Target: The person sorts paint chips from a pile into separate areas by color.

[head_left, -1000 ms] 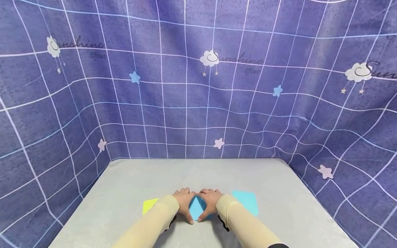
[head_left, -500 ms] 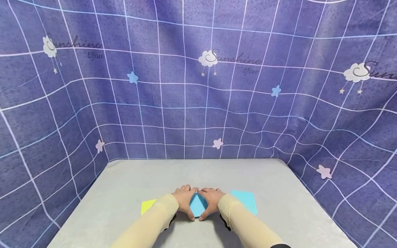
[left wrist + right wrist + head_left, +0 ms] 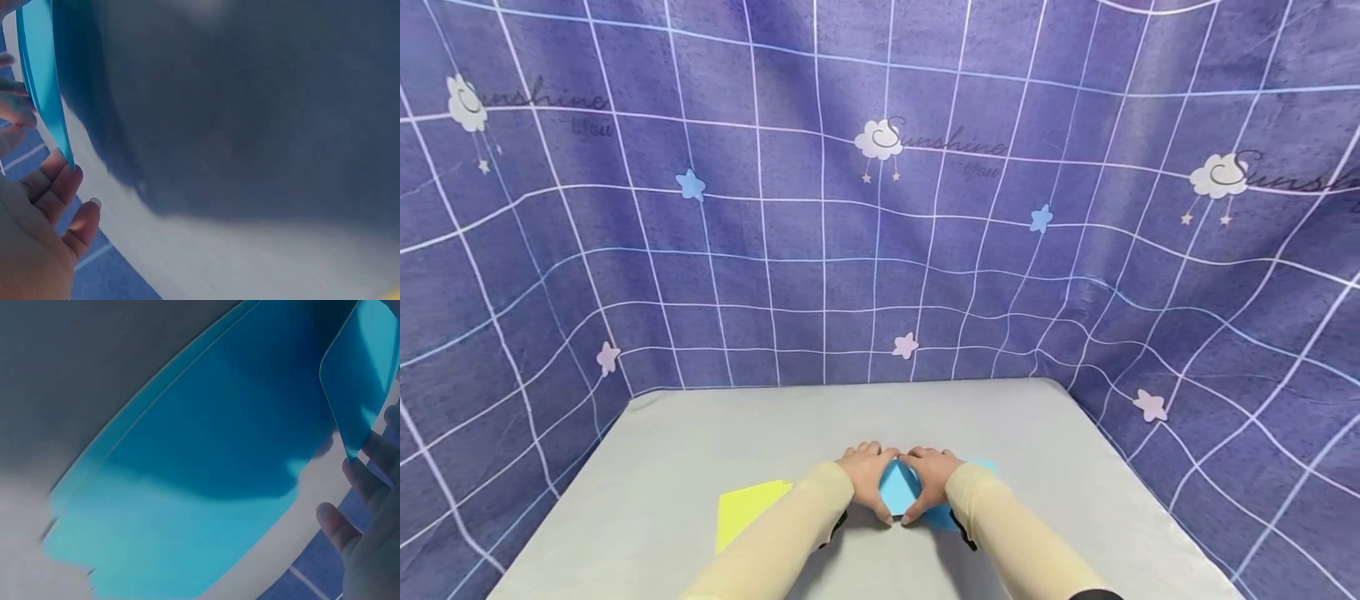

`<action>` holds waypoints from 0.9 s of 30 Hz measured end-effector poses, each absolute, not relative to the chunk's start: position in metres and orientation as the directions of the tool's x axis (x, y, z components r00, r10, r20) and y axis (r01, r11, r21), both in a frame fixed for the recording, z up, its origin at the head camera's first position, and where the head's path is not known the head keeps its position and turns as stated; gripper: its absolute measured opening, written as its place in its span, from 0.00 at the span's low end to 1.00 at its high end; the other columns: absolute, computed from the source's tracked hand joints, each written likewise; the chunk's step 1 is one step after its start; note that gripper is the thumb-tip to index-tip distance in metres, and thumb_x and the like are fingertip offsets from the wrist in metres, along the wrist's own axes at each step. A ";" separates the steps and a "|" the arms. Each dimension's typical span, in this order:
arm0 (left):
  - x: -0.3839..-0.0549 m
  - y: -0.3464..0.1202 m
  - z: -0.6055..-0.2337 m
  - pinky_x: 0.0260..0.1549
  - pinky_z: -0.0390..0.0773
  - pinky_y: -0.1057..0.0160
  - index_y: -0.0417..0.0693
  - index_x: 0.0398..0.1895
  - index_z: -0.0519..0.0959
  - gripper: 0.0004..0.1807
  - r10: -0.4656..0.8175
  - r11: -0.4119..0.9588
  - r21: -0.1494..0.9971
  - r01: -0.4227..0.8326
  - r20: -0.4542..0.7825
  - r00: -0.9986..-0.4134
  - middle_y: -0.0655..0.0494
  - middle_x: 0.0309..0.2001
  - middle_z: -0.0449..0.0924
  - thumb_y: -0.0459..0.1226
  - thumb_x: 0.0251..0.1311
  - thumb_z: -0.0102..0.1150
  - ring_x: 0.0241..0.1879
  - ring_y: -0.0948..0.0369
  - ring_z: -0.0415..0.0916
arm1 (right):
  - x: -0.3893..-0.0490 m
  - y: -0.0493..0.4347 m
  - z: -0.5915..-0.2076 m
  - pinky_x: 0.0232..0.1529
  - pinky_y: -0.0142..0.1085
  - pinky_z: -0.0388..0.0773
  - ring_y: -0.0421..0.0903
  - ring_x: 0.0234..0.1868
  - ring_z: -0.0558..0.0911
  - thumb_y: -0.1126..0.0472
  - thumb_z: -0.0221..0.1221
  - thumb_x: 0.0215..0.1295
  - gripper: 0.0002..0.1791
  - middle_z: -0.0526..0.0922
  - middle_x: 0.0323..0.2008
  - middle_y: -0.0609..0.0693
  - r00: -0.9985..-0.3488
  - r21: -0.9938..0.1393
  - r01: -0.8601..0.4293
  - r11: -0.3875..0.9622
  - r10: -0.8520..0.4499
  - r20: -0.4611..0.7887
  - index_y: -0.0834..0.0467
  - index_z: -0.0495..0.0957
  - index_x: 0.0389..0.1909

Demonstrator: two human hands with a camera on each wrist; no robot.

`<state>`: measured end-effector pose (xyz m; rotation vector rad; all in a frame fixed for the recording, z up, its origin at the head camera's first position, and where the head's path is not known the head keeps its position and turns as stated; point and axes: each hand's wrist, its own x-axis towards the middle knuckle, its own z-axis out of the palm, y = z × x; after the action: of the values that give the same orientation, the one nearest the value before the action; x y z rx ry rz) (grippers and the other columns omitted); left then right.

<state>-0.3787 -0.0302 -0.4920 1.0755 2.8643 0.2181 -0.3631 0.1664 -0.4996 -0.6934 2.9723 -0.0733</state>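
Observation:
A thin light-blue sheet (image 3: 897, 493) is held level between both hands, above the table. My left hand (image 3: 867, 480) grips its left side, fingers along the far edge and thumb at the near edge. On the opposite side my right hand (image 3: 934, 477) grips it the same way. In the left wrist view the sheet (image 3: 45, 75) shows edge-on, with the fingertips at its corner. Below the right hand lie more blue sheets (image 3: 206, 456), slightly offset from one another with notched edges. The held sheet's rounded corner (image 3: 350, 375) overlaps them in the right wrist view.
A bright yellow sheet (image 3: 748, 510) lies on the table left of the left forearm, which covers part of it. The pale grey table (image 3: 820, 417) is bounded at the back and sides by a purple-blue gridded curtain (image 3: 850, 208).
Both hands have carried the blue sheet to the right, so it now overlaps the blue sheets lying there. The head view has turned a little right, and more of the yellow sheet shows.

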 end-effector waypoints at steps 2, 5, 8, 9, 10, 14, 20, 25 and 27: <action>-0.378 -0.023 -0.493 0.52 0.72 0.53 0.51 0.74 0.68 0.59 0.664 0.740 0.158 0.653 -0.025 -0.747 0.53 0.51 0.73 0.60 0.35 0.83 0.51 0.57 0.70 | -0.360 0.173 -0.499 0.63 0.56 0.70 0.53 0.65 0.75 0.32 0.77 0.43 0.58 0.75 0.66 0.53 -0.897 -0.074 -0.429 0.900 -0.434 -0.079 0.54 0.69 0.74; -0.378 -0.016 -0.497 0.54 0.72 0.52 0.53 0.75 0.66 0.60 0.663 0.743 0.151 0.652 -0.038 -0.747 0.53 0.53 0.74 0.61 0.36 0.83 0.53 0.56 0.71 | -0.357 0.180 -0.500 0.64 0.57 0.70 0.54 0.65 0.75 0.32 0.78 0.43 0.58 0.75 0.66 0.54 -0.903 -0.078 -0.414 0.907 -0.420 -0.090 0.55 0.70 0.74; -0.378 -0.014 -0.500 0.55 0.72 0.51 0.53 0.75 0.66 0.60 0.655 0.749 0.159 0.643 -0.036 -0.755 0.52 0.54 0.74 0.61 0.36 0.83 0.54 0.55 0.71 | -0.358 0.181 -0.501 0.64 0.56 0.69 0.54 0.66 0.74 0.32 0.77 0.44 0.58 0.74 0.67 0.54 -0.905 -0.069 -0.408 0.910 -0.413 -0.103 0.54 0.69 0.74; -0.379 -0.013 -0.501 0.56 0.71 0.50 0.53 0.76 0.66 0.60 0.654 0.751 0.156 0.642 -0.037 -0.756 0.51 0.55 0.74 0.62 0.37 0.82 0.55 0.55 0.71 | -0.358 0.182 -0.501 0.65 0.56 0.69 0.54 0.66 0.74 0.32 0.77 0.44 0.57 0.74 0.67 0.54 -0.906 -0.066 -0.405 0.912 -0.410 -0.106 0.54 0.69 0.74; -0.379 -0.013 -0.502 0.56 0.71 0.50 0.53 0.75 0.66 0.60 0.653 0.751 0.159 0.640 -0.034 -0.757 0.51 0.55 0.74 0.61 0.37 0.83 0.55 0.55 0.71 | -0.358 0.182 -0.500 0.65 0.56 0.69 0.54 0.66 0.74 0.33 0.77 0.44 0.57 0.74 0.67 0.54 -0.907 -0.067 -0.402 0.913 -0.407 -0.109 0.54 0.70 0.74; -0.380 -0.011 -0.506 0.57 0.71 0.50 0.53 0.76 0.65 0.60 0.648 0.756 0.156 0.636 -0.040 -0.761 0.51 0.56 0.74 0.62 0.38 0.82 0.56 0.55 0.71 | -0.357 0.182 -0.499 0.65 0.56 0.69 0.55 0.66 0.74 0.34 0.78 0.44 0.57 0.75 0.67 0.54 -0.908 -0.068 -0.396 0.916 -0.401 -0.120 0.55 0.70 0.74; -0.384 -0.010 -0.511 0.58 0.71 0.48 0.54 0.76 0.65 0.60 0.640 0.762 0.162 0.627 -0.039 -0.768 0.50 0.57 0.74 0.61 0.37 0.83 0.57 0.55 0.71 | -0.356 0.180 -0.498 0.64 0.58 0.69 0.55 0.66 0.73 0.35 0.78 0.44 0.56 0.74 0.67 0.55 -0.910 -0.077 -0.390 0.917 -0.397 -0.117 0.56 0.70 0.73; -0.387 -0.012 -0.506 0.58 0.71 0.49 0.55 0.76 0.64 0.60 0.644 0.758 0.155 0.633 -0.029 -0.764 0.51 0.58 0.73 0.62 0.38 0.82 0.58 0.55 0.70 | -0.358 0.181 -0.493 0.65 0.59 0.68 0.56 0.67 0.73 0.34 0.78 0.44 0.57 0.73 0.68 0.55 -0.914 -0.066 -0.385 0.921 -0.390 -0.109 0.55 0.70 0.74; -0.386 -0.015 -0.500 0.58 0.71 0.49 0.55 0.76 0.64 0.60 0.646 0.756 0.161 0.635 -0.022 -0.763 0.50 0.59 0.73 0.62 0.39 0.81 0.59 0.55 0.70 | -0.360 0.182 -0.490 0.65 0.59 0.68 0.56 0.67 0.73 0.34 0.78 0.44 0.57 0.73 0.69 0.55 -0.914 -0.065 -0.386 0.920 -0.391 -0.106 0.54 0.70 0.74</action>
<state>-0.3862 -0.0153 -0.5004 1.0493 2.8713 0.2206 -0.3596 0.1817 -0.4898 -0.6022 2.9638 -0.0643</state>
